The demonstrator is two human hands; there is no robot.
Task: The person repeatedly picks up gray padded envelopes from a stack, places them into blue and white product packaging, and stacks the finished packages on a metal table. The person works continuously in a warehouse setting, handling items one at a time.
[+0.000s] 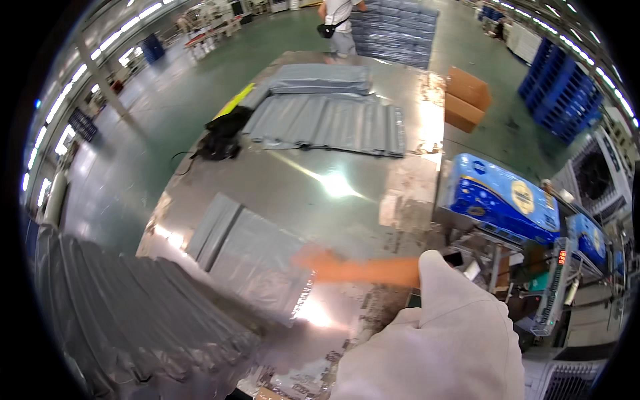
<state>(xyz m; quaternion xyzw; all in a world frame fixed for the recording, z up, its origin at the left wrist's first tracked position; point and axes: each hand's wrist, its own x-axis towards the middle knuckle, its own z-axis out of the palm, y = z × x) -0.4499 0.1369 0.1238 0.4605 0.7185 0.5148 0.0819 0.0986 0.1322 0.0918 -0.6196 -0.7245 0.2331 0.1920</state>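
My right hand (315, 261), smeared by motion, reaches in from a pale sleeve (447, 327) to the right edge of a flat grey plastic bag (257, 257) on the metal table (313, 220). Whether its fingers grip the bag cannot be made out. A folded grey strip (215, 227) lies along the bag's far left side. At lower left, a thick bundle of overlapping grey plastic bags (127, 313) fills the near corner, close to me. No part of my left hand shows; the bundle covers that side.
Farther along the table lie a row of grey bags (327, 123), a folded grey stack (320, 79) and a black bundle (223, 137). Right of it are a cardboard box (467, 100), a blue package (503, 197) on a machine and blue pallets (560, 90). A person (342, 27) stands beyond.
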